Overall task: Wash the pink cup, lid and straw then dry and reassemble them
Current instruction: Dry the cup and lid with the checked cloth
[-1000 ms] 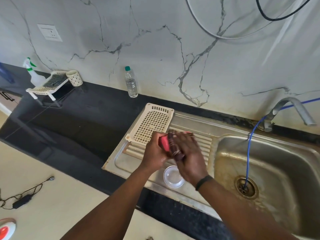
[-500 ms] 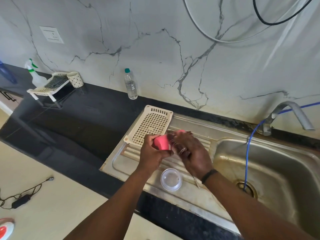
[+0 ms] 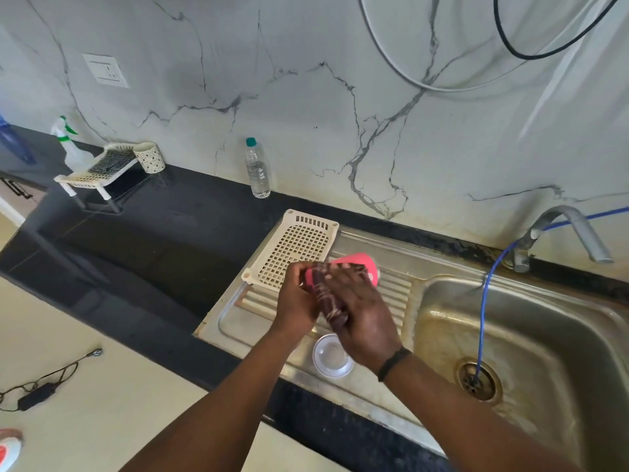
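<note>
Holding the pink cup (image 3: pixel 357 264) above the drainboard (image 3: pixel 394 291) of the steel sink (image 3: pixel 510 335), both hands meet at the middle of the picture; the left hand (image 3: pixel 299 301) grips the cup at one end, fingers curled round it; the right hand (image 3: pixel 360 315) presses a dark cloth (image 3: pixel 326 298) on the cup's side, fingers bent over the cloth & grasping it. Cup lies on its side in the air, not touching the steel; which end points right I cannot tell. The clear lid (image 3: pixel 332 357) lies flat on the drainboard just below the right wrist, nothing in it; straw is not to be made out. Cream basket tray (image 3: pixel 292 247) sits at the drainboard's far-left corner, w/ nothing inside. Sink basin holds only a blue hose (image 3: pixel 483 318) that runs down into the drain. On the black counter (image 3: pixel 153 240): a water bottle (image 3: pixel 257 168), part filled, by the wall; a small rack (image 3: pixel 98 168) w/ a patterned cup (image 3: pixel 149 158) at its end; a spray bottle (image 3: pixel 68 144) behind.
</note>
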